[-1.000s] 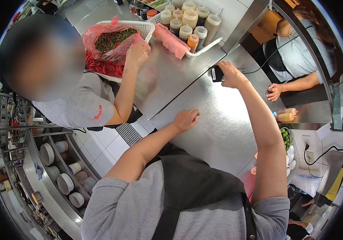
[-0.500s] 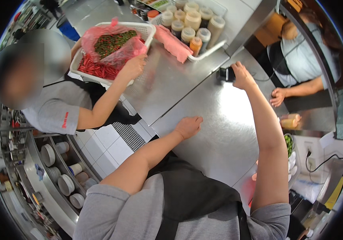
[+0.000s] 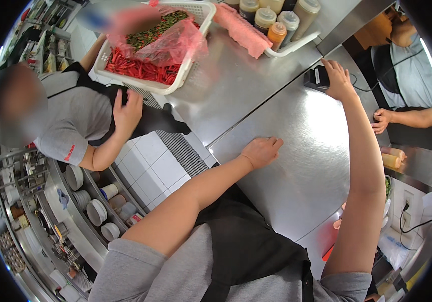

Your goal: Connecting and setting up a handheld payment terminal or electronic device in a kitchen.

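My right hand (image 3: pixel 340 83) is stretched out to the far side of the steel table (image 3: pixel 286 191). Its fingers are wrapped against the side of a small black box (image 3: pixel 317 79) with a pale label; the thumb is hidden. A dark cable runs from near the box toward the right. On the table's near left part rests my left hand (image 3: pixel 262 152), knuckles up and fingers curled in. Nothing shows in it, and its palm faces away from view.
At the far left, a co-worker stands by a white basket (image 3: pixel 178 83) of red chillies and a pink plastic bag (image 3: pixel 168 48) of green ones. A pink cloth (image 3: pixel 241 30) lies beside several sauce bottles (image 3: pixel 276 32). Another grey-shirted figure (image 3: pixel 402 75), possibly a reflection, shows at right.
The co-worker's near hand has left the pink bag and now hangs raised in front of their apron. My view has shifted; both my hands and the black box keep their places on the table.
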Available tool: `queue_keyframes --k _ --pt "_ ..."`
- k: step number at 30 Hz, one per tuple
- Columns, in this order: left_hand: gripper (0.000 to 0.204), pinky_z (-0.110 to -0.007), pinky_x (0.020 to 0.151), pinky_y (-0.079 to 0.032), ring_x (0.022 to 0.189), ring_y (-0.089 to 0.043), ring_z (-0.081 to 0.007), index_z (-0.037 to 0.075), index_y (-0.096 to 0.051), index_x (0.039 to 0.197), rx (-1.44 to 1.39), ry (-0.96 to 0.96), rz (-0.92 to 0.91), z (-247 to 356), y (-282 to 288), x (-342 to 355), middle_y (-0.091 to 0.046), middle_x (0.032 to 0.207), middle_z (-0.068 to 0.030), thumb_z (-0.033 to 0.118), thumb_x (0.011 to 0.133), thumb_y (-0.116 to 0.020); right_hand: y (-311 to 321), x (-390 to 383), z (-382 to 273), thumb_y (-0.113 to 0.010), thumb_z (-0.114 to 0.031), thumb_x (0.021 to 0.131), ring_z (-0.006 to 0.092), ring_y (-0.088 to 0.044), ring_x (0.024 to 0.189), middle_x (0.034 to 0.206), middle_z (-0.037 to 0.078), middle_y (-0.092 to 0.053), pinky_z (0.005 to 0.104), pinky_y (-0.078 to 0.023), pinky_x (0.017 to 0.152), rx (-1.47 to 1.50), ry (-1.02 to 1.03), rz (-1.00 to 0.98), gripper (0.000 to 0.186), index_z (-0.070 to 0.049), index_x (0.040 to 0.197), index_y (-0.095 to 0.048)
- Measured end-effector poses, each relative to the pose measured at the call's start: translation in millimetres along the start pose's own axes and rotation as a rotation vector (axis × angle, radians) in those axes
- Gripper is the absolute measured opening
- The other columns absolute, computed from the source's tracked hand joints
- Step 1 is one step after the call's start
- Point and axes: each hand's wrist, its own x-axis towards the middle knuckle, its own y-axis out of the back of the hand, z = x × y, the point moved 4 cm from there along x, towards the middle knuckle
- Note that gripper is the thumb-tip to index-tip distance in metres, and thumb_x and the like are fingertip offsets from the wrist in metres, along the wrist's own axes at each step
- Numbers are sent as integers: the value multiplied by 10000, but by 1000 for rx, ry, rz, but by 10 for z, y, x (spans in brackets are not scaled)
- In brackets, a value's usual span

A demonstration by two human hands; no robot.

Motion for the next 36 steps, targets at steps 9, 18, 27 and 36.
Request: queue_keyframes --k 9,18,27,36 --pt "185 -431 802 -495 904 -612 -330 47 -530 940 -11 187 274 240 -67 -274 -598 953 -117 116 812 -644 -875 -1663 -658 -747 -22 732 383 -246 1477 1628 130 -212 604 -230 1153 286 96 642 941 -165 1551 -307" --pt "217 -436 846 -473 979 -566 -320 55 -573 1012 -105 156 189 1193 -314 -2158 -554 995 -126 143 835 -663 -1899 -3856 -1433 -714 -74 845 426 -340 1403 1506 251 -341 483 -315 1155 848 67 626 634 -2 1410 -435" --pt "342 -401 790 -464 882 -527 -275 -32 -511 1072 -471 773 1771 -843 3105 -3700 -553 883 -142 208 903 -686 -2039 -4429 -1157 -756 -66 788 414 -369 1390 1465 231 -393 466 -353 1144 801 176 437 541 2 1275 -530" --pt "825 -359 896 -516 1128 -622 -256 -1 -442 1424 -207 538 1642 -965 3674 -2239 -531 1419 -160 604 895 -626 -1867 -4291 -1348 -782 -198 783 398 -390 1386 1424 210 -455 460 -363 1144 614 200 502 554 6 1245 -555"
